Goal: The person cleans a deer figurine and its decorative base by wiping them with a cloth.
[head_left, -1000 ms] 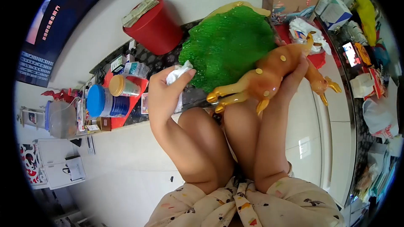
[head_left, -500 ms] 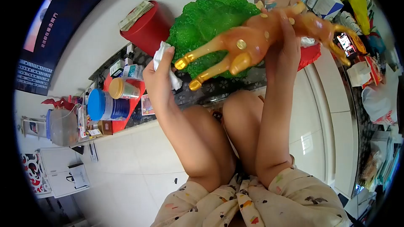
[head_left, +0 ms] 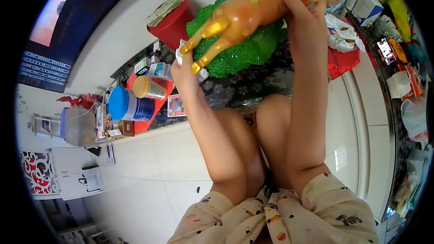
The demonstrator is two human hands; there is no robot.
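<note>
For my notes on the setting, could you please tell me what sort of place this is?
Probably a living room: a large screen, a long patterned counter and white cabinets.

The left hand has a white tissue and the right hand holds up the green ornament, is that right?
Not quite: the head view shows the right hand holding the orange animal figurine, not the green ornament. The left hand does have the white tissue.
</note>
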